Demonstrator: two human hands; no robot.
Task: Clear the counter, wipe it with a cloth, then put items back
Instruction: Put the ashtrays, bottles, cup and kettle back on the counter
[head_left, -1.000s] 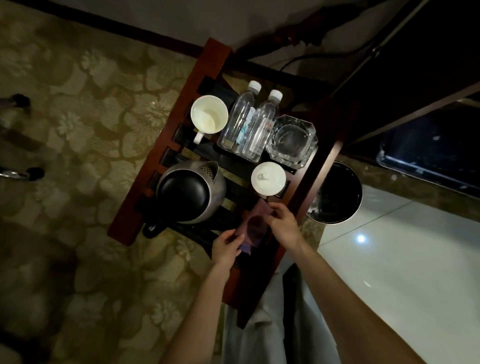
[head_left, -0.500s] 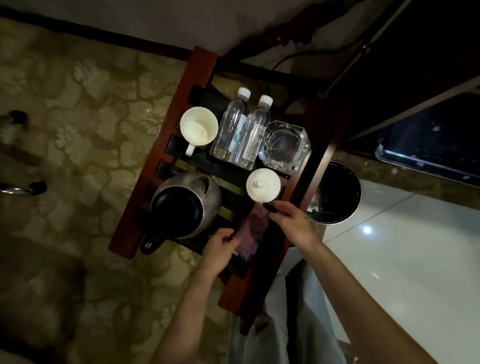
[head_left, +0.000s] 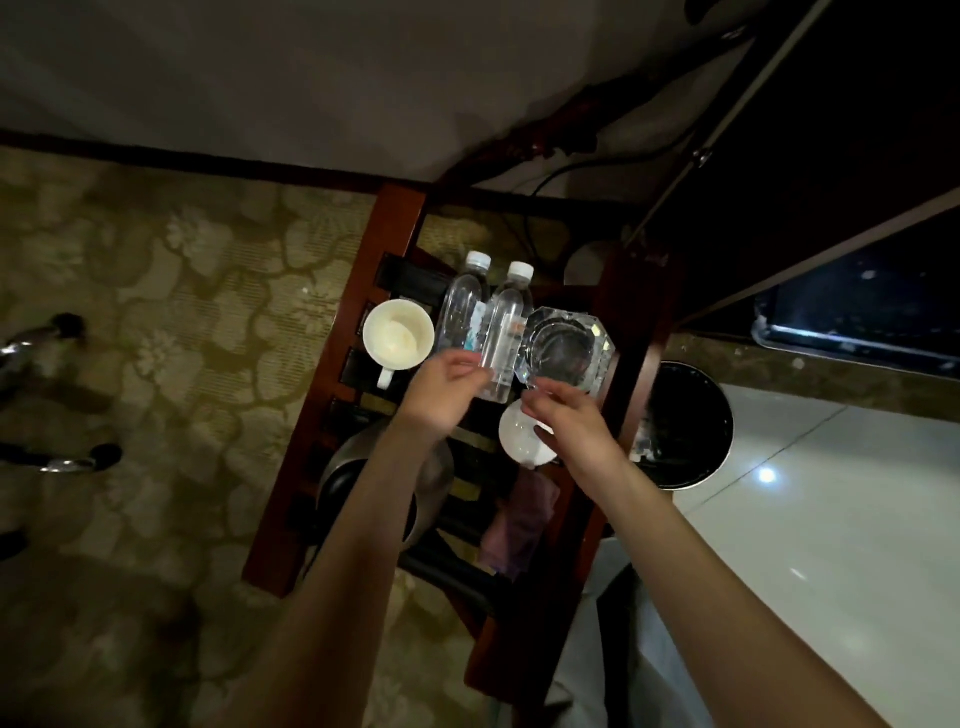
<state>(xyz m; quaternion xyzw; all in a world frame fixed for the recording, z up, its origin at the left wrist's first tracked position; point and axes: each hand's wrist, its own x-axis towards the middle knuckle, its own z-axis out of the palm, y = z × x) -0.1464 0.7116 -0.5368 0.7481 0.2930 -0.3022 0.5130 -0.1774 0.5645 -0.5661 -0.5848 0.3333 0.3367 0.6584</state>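
On the dark wooden counter (head_left: 395, 218) stand two clear water bottles (head_left: 460, 306) (head_left: 511, 322), a glass ashtray (head_left: 563, 348), a white mug (head_left: 397, 335), a white lidded cup (head_left: 519, 439) and a metal kettle (head_left: 340, 483), partly under my left forearm. My left hand (head_left: 441, 389) reaches to the bottles' bases with loosely spread fingers. My right hand (head_left: 566, 421) is over the lidded cup, fingertips at the ashtray's near corner; its grip is blurred. A purple cloth (head_left: 519, 519) lies loose on the counter near me.
A round black bin (head_left: 693, 431) stands right of the counter on pale tiles. Patterned carpet lies to the left, with chair legs (head_left: 67, 462) at the far left. Cables run behind the counter, and dark furniture rises at the upper right.
Both hands have let go of the purple cloth, which now lies on the counter, and have moved forward to the bottles and ashtray. The camera has shifted closer.
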